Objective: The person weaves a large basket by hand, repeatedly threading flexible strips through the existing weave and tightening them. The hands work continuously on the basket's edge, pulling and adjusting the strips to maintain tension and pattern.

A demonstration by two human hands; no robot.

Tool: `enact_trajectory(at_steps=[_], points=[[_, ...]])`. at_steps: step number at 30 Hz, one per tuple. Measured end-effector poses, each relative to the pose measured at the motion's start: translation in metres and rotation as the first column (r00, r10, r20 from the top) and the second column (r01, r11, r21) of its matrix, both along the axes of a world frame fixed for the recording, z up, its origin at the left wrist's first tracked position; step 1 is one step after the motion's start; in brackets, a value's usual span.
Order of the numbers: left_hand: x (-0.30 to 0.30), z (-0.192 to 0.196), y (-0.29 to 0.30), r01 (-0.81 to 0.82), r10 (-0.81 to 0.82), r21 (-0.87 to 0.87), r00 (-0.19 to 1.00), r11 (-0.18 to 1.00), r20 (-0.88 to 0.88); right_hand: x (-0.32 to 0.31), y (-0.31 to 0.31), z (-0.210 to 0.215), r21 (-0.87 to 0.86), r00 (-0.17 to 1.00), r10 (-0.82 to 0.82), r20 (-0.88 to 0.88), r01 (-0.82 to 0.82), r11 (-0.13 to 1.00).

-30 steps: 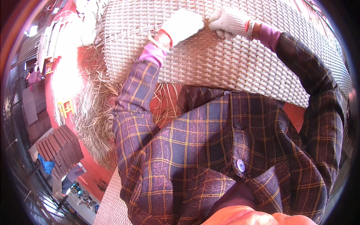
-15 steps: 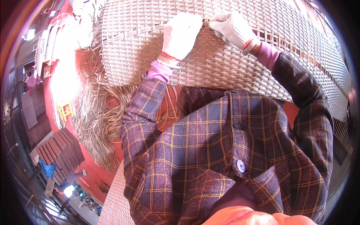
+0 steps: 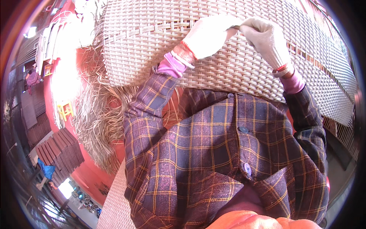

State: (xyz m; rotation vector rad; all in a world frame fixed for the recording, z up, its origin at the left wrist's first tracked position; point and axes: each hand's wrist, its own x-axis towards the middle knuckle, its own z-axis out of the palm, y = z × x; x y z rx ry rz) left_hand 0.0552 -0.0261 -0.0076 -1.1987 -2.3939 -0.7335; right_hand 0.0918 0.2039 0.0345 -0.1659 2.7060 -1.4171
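Observation:
A large pale woven rattan panel (image 3: 145,49) stands tilted in front of me, filling the top of the view. Both my hands wear white gloves and rest on its weave near the top centre. My left hand (image 3: 207,36) is closed with its fingers pinched at a thin brown rattan strand (image 3: 235,27). My right hand (image 3: 265,40) grips the same strand from the other side, so the two hands meet. My plaid sleeves and shirt fill the lower half of the picture.
Loose straw-coloured rattan strands (image 3: 95,114) hang in a bundle off the panel's lower left over a red floor. A stack of dark brown slatted panels (image 3: 59,150) lies at the left. Another woven piece (image 3: 114,202) sits at the bottom left.
Both hands have shifted right and slightly down across the panel and come closer together, now pinching the strand between them. The view has tilted a little closer to the panel.

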Motion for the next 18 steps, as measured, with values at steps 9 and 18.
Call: enact_trajectory(at_steps=[9,18], points=[[-0.024,0.001,-0.005,0.021,-0.072,-0.320,0.986,0.947,-0.149,-0.001,0.018,-0.021,-0.284,0.998,0.004,0.068,0.016,0.959],[-0.031,0.002,0.123,0.302,-0.295,0.071,0.951,0.951,-0.093,0.006,0.077,-0.049,-0.490,0.902,-0.413,0.127,0.419,0.765]])
